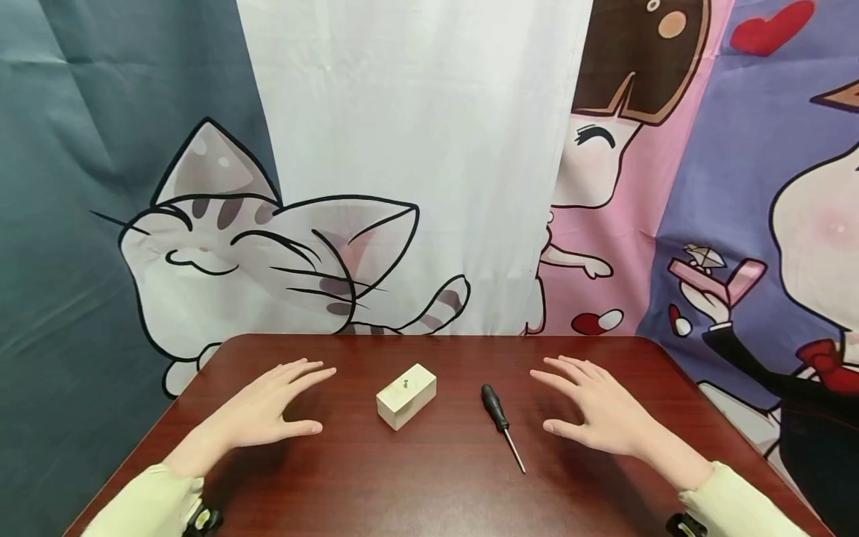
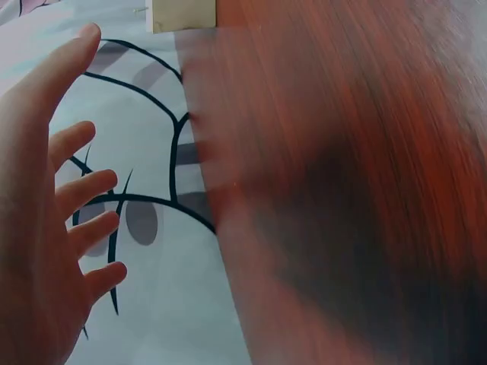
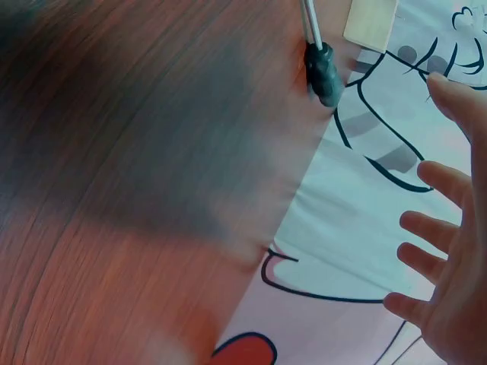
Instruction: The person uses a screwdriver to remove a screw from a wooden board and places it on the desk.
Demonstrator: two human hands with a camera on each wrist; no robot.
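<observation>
A pale wooden block (image 1: 406,397) with a small screw standing in its top lies near the middle of the table. To its right is a screwdriver (image 1: 495,406) with a black handle and a metal shaft, its tip toward the front. My left hand (image 1: 268,406) hovers over the table left of the block, fingers spread, holding nothing. On the other side my right hand (image 1: 597,406) is held above the table right of the screwdriver, also spread and touching nothing. The right wrist view shows the screwdriver handle (image 3: 323,76) and part of the block (image 3: 370,23) beyond the hand.
The dark red-brown table (image 1: 429,492) has a glossy wood grain and rounded far corners. Right behind its far edge hangs a cloth backdrop (image 1: 416,112) printed with a cartoon cat and figures. Dark shadows fall on the table under both hands.
</observation>
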